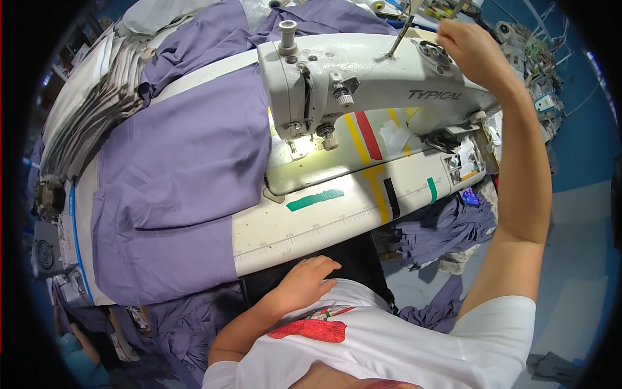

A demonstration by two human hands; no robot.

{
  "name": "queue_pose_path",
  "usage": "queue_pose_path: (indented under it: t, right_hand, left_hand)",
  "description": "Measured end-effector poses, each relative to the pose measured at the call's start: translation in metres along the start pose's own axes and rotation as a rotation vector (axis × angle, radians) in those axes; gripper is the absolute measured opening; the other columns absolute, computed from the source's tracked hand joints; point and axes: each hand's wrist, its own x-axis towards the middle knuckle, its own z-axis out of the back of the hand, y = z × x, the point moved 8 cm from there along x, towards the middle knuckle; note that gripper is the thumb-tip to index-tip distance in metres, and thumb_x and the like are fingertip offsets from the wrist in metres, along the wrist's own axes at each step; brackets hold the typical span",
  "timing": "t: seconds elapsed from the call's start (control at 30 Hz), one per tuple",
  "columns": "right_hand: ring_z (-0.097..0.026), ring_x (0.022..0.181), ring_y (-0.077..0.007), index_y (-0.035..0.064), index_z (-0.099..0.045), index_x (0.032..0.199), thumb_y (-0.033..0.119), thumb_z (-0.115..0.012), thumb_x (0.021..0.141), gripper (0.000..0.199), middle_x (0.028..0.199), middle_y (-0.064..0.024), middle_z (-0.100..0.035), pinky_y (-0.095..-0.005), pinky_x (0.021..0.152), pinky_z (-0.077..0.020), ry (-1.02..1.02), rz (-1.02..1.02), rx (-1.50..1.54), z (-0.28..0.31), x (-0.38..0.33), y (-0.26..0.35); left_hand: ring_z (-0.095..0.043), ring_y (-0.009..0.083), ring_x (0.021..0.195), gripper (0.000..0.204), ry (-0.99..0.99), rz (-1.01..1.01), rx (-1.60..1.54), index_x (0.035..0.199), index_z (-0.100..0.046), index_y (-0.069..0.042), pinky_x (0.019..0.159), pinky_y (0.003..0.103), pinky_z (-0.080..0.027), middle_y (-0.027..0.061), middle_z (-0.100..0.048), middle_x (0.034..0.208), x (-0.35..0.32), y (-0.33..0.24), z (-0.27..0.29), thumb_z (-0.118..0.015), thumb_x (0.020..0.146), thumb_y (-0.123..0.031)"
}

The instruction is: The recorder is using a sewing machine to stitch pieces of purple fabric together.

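A white sewing machine point(376, 71) stands on a pale worktable point(311, 227). My right hand point(470, 52) is raised at the far right of the machine head, above a round dark part on its top. Its fingers are curled closed beside thin metal rods, and whatever they hold is hidden. My left hand point(306, 283) lies near my waist in front of the table edge, its fingers stretched out and holding nothing. Purple cloth point(181, 149) is spread over the table left of the needle, its lower part reaching the front edge.
Stacked pale cloth pieces point(97, 97) stand at the far left, with more purple cloth point(194, 48) behind the machine. Bundled purple cloth point(447, 227) hangs below the table at right. Coloured tape strips point(368, 135) mark the machine bed. Another person point(81, 350) is at lower left.
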Motion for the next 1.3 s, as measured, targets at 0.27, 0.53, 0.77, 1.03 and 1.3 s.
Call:
queue_pose_path:
  t: [0.27, 0.53, 0.77, 1.03, 1.3]
  right_hand:
    - [-0.047, 0.063, -0.0338, -0.0024, -0.051, 0.082, 0.014, -0.054, 0.089, 0.018, 0.067, -0.0194, -0.05, -0.0395, 0.062, -0.0407, 0.061, 0.071, 0.034, -0.004, -0.001, -0.009]
    - [-0.048, 0.061, -0.0315, -0.002, -0.052, 0.08, 0.013, -0.056, 0.086, 0.017, 0.067, -0.0181, -0.051, -0.0387, 0.06, -0.0408, 0.127, 0.111, 0.041, -0.007, 0.007, -0.002]
    - [-0.043, 0.056, -0.026, -0.0037, -0.051, 0.077, 0.008, -0.055, 0.083, 0.014, 0.06, -0.016, -0.046, -0.0369, 0.056, -0.0393, 0.249, 0.086, 0.127, -0.012, 0.01, -0.001]
    - [-0.05, 0.062, -0.0308, -0.0032, -0.052, 0.071, 0.008, -0.058, 0.076, 0.014, 0.066, -0.0187, -0.052, -0.0398, 0.06, -0.0411, 0.292, -0.024, 0.017, -0.005, 0.014, -0.001]
    - [-0.055, 0.063, -0.0333, -0.0021, -0.055, 0.071, 0.007, -0.057, 0.075, 0.01, 0.065, -0.0183, -0.054, -0.0418, 0.06, -0.0424, 0.296, -0.064, 0.002, -0.005, 0.018, 0.002]
  left_hand:
    - [-0.061, 0.0306, 0.093, 0.031, 0.034, 0.042, -0.069, 0.112, -0.06, -0.004, 0.082, 0.038, -0.05, 0.014, -0.06, 0.104, 0.001, 0.002, -0.004, -0.067, 0.084, -0.015]
    - [-0.062, 0.0292, 0.09, 0.031, 0.023, -0.038, -0.059, 0.112, -0.06, -0.004, 0.08, 0.037, -0.051, 0.0137, -0.06, 0.104, 0.003, -0.002, -0.006, -0.067, 0.084, -0.016]
    - [-0.062, 0.0291, 0.091, 0.03, 0.003, 0.052, -0.081, 0.112, -0.06, -0.004, 0.08, 0.037, -0.051, 0.0138, -0.06, 0.104, 0.001, 0.008, -0.008, -0.067, 0.085, -0.016]
    - [-0.063, 0.0259, 0.092, 0.031, 0.053, 0.11, -0.19, 0.115, -0.059, -0.003, 0.08, 0.034, -0.051, 0.0138, -0.06, 0.105, 0.002, 0.009, -0.006, -0.066, 0.087, -0.015]
    - [-0.063, 0.029, 0.096, 0.031, 0.052, 0.126, -0.226, 0.114, -0.059, -0.002, 0.083, 0.035, -0.05, 0.0148, -0.061, 0.107, 0.004, 0.005, 0.002, -0.065, 0.086, -0.016]
